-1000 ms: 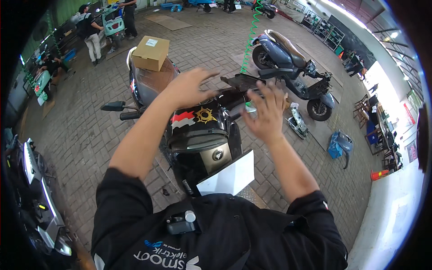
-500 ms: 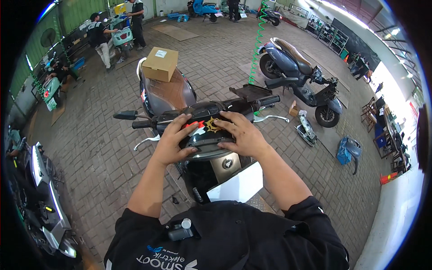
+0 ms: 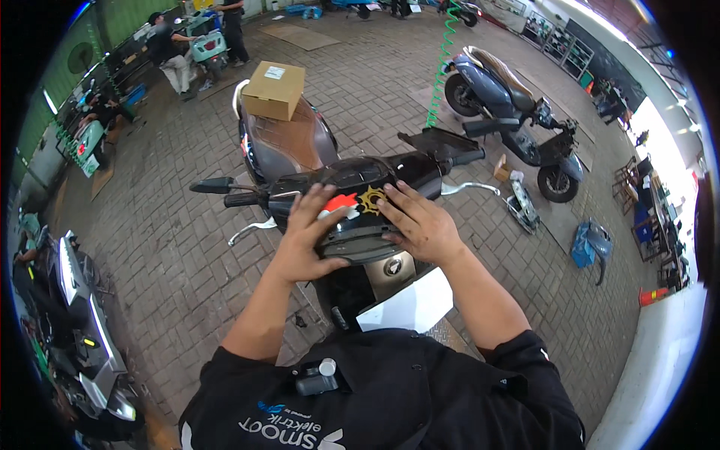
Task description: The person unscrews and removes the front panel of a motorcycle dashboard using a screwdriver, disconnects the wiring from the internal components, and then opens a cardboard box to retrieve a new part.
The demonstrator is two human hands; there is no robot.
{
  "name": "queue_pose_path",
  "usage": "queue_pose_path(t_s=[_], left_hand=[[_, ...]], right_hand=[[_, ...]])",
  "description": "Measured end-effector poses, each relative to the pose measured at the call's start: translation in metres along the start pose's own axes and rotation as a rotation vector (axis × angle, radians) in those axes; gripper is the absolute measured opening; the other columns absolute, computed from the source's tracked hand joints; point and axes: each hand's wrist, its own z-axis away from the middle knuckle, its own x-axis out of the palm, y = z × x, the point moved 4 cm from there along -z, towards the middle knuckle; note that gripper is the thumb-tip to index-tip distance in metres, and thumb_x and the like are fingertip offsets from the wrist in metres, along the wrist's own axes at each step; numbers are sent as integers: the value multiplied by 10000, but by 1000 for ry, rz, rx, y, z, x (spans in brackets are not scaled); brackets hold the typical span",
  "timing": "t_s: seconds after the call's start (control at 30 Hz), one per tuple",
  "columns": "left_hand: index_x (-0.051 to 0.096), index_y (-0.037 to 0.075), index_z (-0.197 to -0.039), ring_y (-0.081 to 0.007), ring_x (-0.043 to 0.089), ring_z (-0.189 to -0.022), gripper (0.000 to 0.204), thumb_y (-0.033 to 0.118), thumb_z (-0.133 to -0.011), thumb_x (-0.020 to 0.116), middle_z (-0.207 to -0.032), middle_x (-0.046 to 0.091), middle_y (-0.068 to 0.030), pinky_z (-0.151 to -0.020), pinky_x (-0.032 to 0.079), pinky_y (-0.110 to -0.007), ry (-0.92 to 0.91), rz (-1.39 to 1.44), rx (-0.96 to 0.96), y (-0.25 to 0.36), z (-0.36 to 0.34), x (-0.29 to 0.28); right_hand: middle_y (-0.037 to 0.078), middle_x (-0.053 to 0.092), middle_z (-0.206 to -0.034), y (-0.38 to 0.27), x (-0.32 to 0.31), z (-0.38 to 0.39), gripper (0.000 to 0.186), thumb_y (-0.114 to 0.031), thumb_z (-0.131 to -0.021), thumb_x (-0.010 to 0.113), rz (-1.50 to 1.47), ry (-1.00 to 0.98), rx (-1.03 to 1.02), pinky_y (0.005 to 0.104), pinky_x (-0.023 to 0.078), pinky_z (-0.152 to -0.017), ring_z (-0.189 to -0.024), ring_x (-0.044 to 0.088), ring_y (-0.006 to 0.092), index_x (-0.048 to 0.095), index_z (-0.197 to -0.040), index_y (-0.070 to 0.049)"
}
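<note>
Both my hands rest on the glossy black handlebar cover (image 3: 352, 225) of a scooter facing me. My left hand (image 3: 306, 236) lies on its left side, fingers spread beside a red and white sticker (image 3: 342, 205), thumb pointing inward at the lower rim. My right hand (image 3: 426, 226) lies on the right side with fingers stretched out beside a gold gear-shaped emblem (image 3: 370, 201); its thumb is partly hidden. Neither hand is wrapped round anything. Brake levers (image 3: 471, 189) stick out on either side. Below the cover shows a bronze front panel (image 3: 391, 271) with a round badge.
A cardboard box (image 3: 274, 90) sits on the scooter's brown seat (image 3: 289, 146). A white panel (image 3: 409, 304) is close to my torso. Another scooter (image 3: 517, 116) stands to the right, a dark motorbike (image 3: 82, 330) at the left. A coiled green hose (image 3: 441, 71) hangs behind. People work farther back.
My right hand has shifted rightward, uncovering more of the gold emblem. My left hand still rests on the cover, its thumb slightly lower at the rim. The whole view has shifted slightly.
</note>
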Motion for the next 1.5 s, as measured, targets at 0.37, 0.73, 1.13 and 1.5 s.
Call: queue_pose_path(t_s=[0.37,0.73,1.13,1.5], left_hand=[[643,120,-1323,-421,430,-1304,715,434,-693,766,-1368,489,-227,-1117,305,-519,-3,182,82,-16,-19,-3],[686,87,-1257,-416,494,-1221,675,385,-660,789,-1314,533,-242,-1063,362,-504,21,138,126,-11,-28,-10],[610,150,-1347,-420,415,-1367,908,507,-553,868,-1466,460,-191,-1130,268,-606,-52,-45,19,6,-25,-6],[528,124,-1427,-427,356,-1409,833,600,-751,632,-1488,409,-228,-1170,187,-598,0,-115,96,-36,1,-11]], right_hand=[[164,589,-1361,5,-5,-4,614,-324,-759,779,8,25,-21,409,524,-992,-1214,600,368,615,-1304,-96],[126,648,-1270,5,-8,-1,580,-315,-748,792,55,134,-65,368,570,-871,-1132,654,318,638,-1271,-119],[164,592,-1338,5,-12,-9,676,-323,-743,772,57,-39,-63,393,553,-924,-1185,613,350,568,-1335,-69],[184,650,-1245,-3,-13,-15,537,-337,-802,746,119,59,-155,401,584,-832,-1077,668,368,630,-1258,-79]])
